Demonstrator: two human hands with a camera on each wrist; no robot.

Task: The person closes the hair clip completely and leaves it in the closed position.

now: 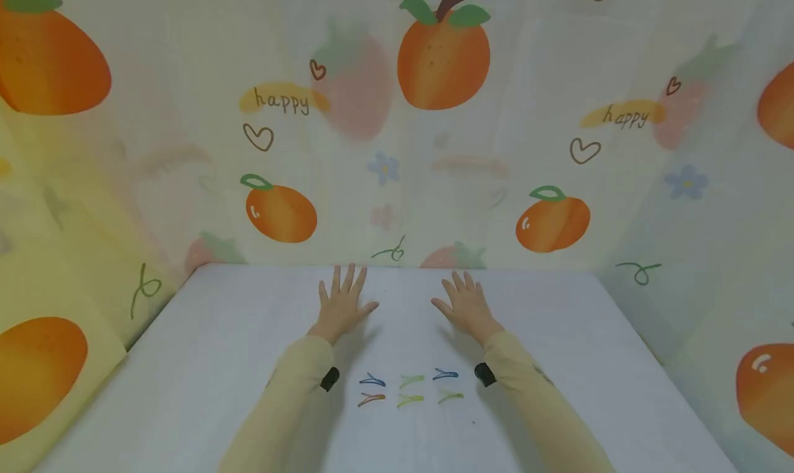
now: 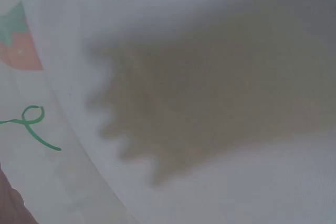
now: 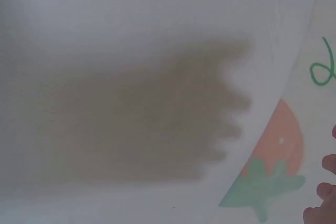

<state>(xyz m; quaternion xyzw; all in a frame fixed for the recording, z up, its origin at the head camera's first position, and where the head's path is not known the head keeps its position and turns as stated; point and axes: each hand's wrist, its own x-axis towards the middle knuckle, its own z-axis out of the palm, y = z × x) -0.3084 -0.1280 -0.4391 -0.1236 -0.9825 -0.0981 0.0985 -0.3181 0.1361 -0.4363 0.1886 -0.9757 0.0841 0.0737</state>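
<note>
My left hand [image 1: 342,309] reaches forward with its fingers spread and straight, holding nothing. Mirroring it, my right hand [image 1: 468,309] is also spread and empty. Both are over the far part of the white table [image 1: 403,445]. Between the forearms lie several small Y-shaped clips, like hair clips, in two rows: a blue clip [image 1: 373,380], a pale green clip [image 1: 412,380] and another blue clip [image 1: 445,374] behind; an orange clip [image 1: 371,399], a yellow-green clip [image 1: 410,400] and a green clip [image 1: 451,396] in front. Fingertips [image 3: 329,163] show at the right wrist view's edge.
A fruit-patterned cloth [image 1: 446,204] hangs behind the table and along both sides. Dark hand-shaped shadows fall on the tabletop in both wrist views. Each sleeve has a small black device [image 1: 330,378] at the wrist. A tiny dark speck [image 1: 474,423] lies near the clips.
</note>
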